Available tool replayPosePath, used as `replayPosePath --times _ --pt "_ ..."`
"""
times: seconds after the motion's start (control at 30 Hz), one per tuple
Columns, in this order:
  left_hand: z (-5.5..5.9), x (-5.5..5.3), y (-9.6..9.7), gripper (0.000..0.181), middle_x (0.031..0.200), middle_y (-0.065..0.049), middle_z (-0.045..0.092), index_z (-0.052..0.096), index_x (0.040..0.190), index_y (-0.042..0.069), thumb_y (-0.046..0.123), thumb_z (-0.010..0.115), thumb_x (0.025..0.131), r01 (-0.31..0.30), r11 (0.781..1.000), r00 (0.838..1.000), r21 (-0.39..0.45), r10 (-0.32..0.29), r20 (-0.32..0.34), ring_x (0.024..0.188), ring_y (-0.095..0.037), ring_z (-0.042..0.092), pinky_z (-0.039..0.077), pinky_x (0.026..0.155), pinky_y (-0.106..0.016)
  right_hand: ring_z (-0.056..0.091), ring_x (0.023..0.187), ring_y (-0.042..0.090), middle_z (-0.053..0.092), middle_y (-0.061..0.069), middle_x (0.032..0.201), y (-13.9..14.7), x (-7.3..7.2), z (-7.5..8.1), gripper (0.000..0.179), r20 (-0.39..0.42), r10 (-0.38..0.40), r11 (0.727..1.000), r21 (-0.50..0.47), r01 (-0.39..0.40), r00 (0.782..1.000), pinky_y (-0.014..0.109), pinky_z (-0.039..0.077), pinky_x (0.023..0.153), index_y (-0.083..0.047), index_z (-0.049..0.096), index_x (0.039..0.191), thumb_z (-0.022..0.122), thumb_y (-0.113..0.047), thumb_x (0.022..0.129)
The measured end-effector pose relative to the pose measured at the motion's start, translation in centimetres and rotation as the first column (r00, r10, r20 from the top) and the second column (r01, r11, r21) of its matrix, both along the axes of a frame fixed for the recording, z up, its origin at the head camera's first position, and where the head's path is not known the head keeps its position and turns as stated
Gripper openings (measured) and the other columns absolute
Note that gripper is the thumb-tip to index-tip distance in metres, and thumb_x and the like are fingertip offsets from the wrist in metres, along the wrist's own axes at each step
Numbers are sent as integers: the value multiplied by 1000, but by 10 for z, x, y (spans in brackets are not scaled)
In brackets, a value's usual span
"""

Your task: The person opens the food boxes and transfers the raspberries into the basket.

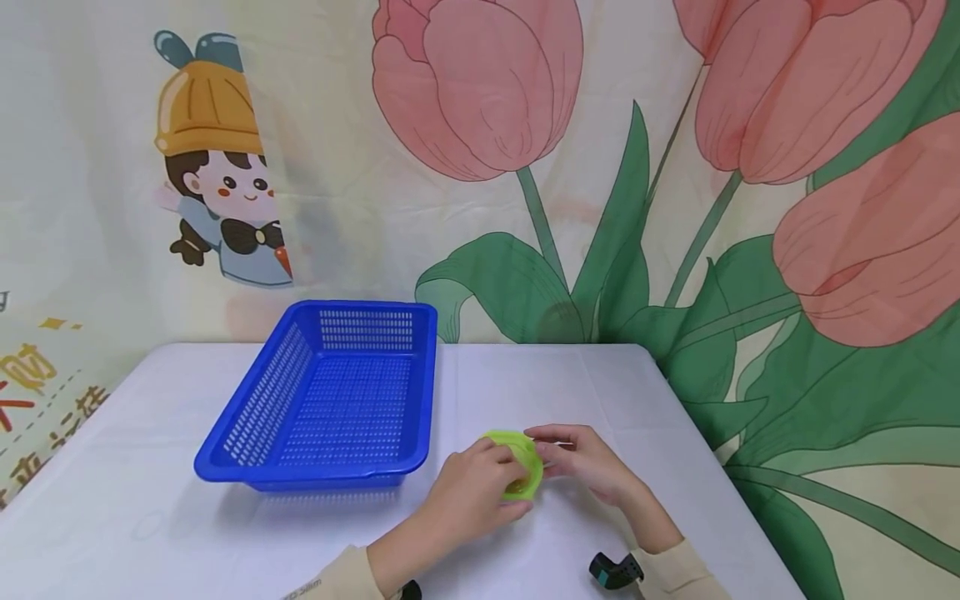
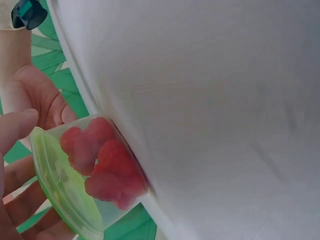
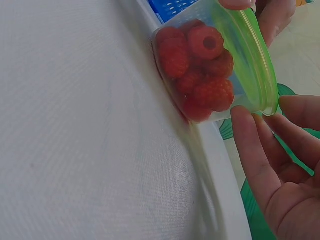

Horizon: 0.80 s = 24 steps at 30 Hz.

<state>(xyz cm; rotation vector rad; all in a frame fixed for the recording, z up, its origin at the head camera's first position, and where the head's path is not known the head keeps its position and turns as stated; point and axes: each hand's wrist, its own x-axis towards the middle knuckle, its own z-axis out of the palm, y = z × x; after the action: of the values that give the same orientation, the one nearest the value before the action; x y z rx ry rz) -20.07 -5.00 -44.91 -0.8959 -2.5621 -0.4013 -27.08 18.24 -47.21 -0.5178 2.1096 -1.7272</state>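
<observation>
Gently, I'd steady the raspberry tub (image 3: 192, 75) inside the right edge of the table (image 1: 585, 379): left hand (image 1: 468, 496) clamped on green lid (image 3: 257, 65), right hand (image 1: 588, 467) touching, fingers apart.

Clear plastic container (image 3: 239, 94), lime-green lid (image 3: 250, 55) on, red raspberries (image 3: 205, 65) piled inside, visible through wall; upright at table (image 1: 540, 379).

In bkgd., a cream-coloured, slightly creased wall covering (image 1: 330, 192) bears big pink tulips (image 1: 502, 92) w/ green leaves (image 1: 502, 267), ctr. to right; a cartoon figure (image 1: 225, 179) w/ yellow hat, upper L; yellow, red & brown lettering (image 1: 30, 367), lower L. Below stands a white-covered table (image 1: 555, 375). Light is soft & even.
</observation>
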Motion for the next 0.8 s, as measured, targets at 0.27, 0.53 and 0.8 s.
replayPosePath --times 0.27,0.53,0.8 --pt "-2 -1 3 19 95 10 72 81 91 26 41 89 81 6 1000 1000 6 -5 -19 96 -13 68 58 61 -32 74 109 24 70 20 135 0 1 -1 40 -5 -6 1000 12 6 1000 41 63 91 3 64 141 67 -17 106" --pt "-5 -3 3 19 89 11 74 78 84 23 38 89 79 30 999 998 27 -28 -60 89 -13 70 60 65 -32 74 110 24 70 20 135 0 0 -2 39 -3 1 1000 7 -1 1000 41 63 91 2 64 141 66 -16 106" --pt "-6 -4 4 20 72 13 67 72 78 22 35 88 76 31 997 999 72 -28 -43 68 -7 58 50 55 -27 74 112 25 71 16 135 2 -4 -3 37 14 6 1000 21 -7 1000 41 63 92 -3 66 141 65 -18 107"
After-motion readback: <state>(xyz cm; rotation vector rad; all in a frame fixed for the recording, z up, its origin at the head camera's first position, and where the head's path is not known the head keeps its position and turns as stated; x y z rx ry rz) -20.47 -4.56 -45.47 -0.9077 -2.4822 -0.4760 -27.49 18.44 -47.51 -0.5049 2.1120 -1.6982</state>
